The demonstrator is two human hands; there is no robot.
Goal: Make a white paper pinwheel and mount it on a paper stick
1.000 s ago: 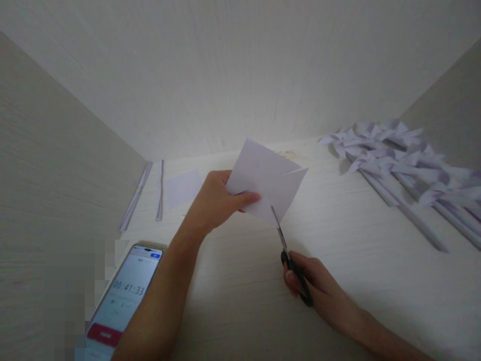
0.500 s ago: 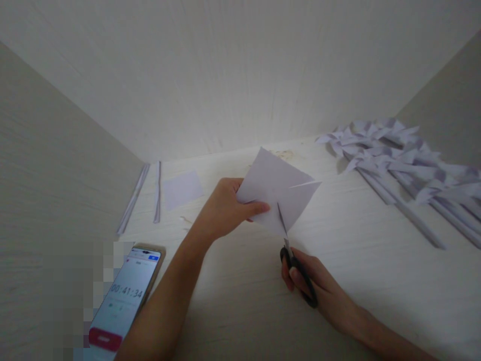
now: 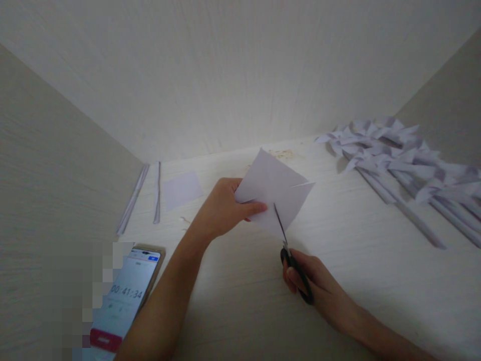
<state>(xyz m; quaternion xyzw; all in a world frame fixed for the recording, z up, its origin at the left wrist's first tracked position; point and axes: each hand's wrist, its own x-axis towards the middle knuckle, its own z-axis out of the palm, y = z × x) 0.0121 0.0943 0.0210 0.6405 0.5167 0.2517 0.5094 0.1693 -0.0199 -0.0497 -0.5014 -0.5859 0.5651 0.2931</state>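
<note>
A square sheet of white paper [image 3: 278, 175] is held up over the table, one corner turned toward me. My left hand [image 3: 229, 208] pinches its left side, thumb on top and the other fingers mostly hidden beneath. Slits run inward from the right corner and near the left thumb. My right hand [image 3: 313, 278] grips black-handled scissors [image 3: 298, 276] through the loops. One blade lies over the paper, pointing from the near corner toward the middle; the other blade is largely hidden under the sheet.
At the right lies a pile of paper pinwheels [image 3: 383, 163] on rolled paper sticks [image 3: 404, 215]. On the left are another paper square [image 3: 183, 189], folded paper strips [image 3: 157, 193] and a phone [image 3: 130, 291] showing a timer. Walls [image 3: 240, 75] enclose the table's back and sides.
The paper's right corner has shifted slightly left. The scissors' handles have tilted a little to the left and their blades look closer together. My left hand has barely moved.
</note>
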